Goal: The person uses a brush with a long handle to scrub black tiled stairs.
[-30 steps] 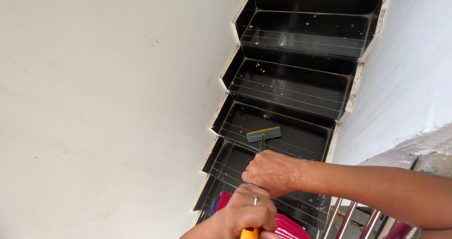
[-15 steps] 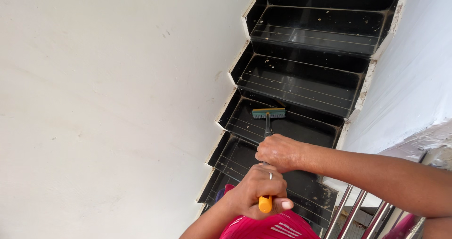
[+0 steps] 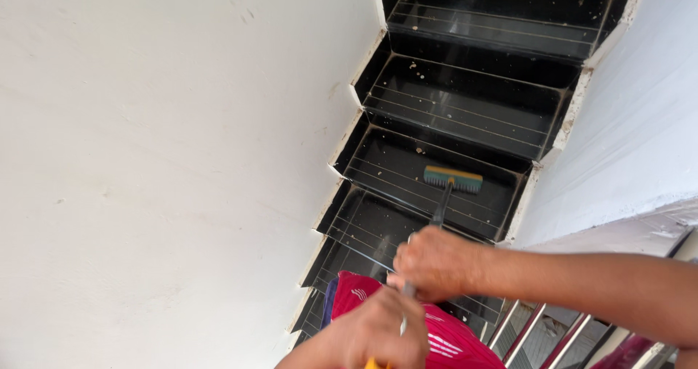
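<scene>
meanwhile both hands grip the handle, brush head (image 3: 454, 178) well beyond the right hand (image 3: 436, 262).

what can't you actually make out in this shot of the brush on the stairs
- Brush handle: in the head view its middle is hidden under the right hand.
- Handle's orange end: cut off by the bottom edge, under the left hand.
- Both hands: motion-blurred, so the grip of the fingers is unclear.
- Specks on the black steps: too small to identify.
- Metal railing: cut off at the bottom.

Black stairs (image 3: 407, 173), brush head (image 3: 453, 178), probably debris specks (image 3: 419, 67)
</scene>
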